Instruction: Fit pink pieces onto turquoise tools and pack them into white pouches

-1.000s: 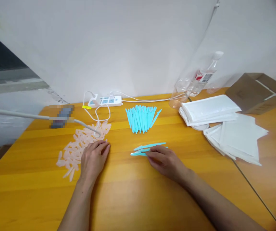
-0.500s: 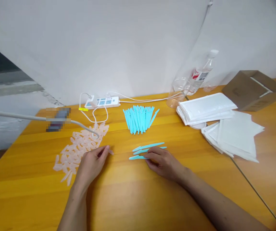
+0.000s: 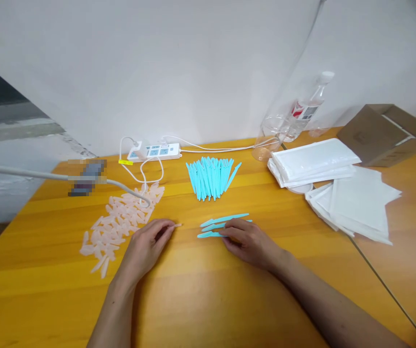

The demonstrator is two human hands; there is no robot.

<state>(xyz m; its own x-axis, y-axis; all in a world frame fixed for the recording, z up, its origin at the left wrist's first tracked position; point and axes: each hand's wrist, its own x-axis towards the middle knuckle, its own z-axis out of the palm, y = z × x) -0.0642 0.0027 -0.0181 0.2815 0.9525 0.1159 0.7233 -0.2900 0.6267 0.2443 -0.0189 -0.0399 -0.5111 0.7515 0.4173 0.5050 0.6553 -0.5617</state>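
Observation:
My left hand (image 3: 152,244) pinches a small translucent pink blade cap (image 3: 178,224) between thumb and forefinger, its end pointing right. A loose pile of similar pink caps (image 3: 121,215) spreads over the table to the left of it. In my right hand (image 3: 247,241) is a turquoise eyebrow razor (image 3: 211,235), gripped near its handle, which the fingers partly hide; its head points left toward the cap, with a gap between. Two more turquoise razors (image 3: 226,220) lie just beyond, the nearer one partly under my fingers. Farther back sits a bunch of turquoise razors (image 3: 210,179).
A white power strip (image 3: 155,152) with cables lies along the wall. A thick cable (image 3: 48,173) crosses above the blurred phone (image 3: 87,178). At right are a clear cup (image 3: 268,137), a bottle (image 3: 307,108), white packets (image 3: 315,162), white sheets (image 3: 360,203) and a cardboard box (image 3: 375,135).
My left hand has moved right with the cap, which has turned level toward the razor. The razor in my right hand has shifted slightly right and up.

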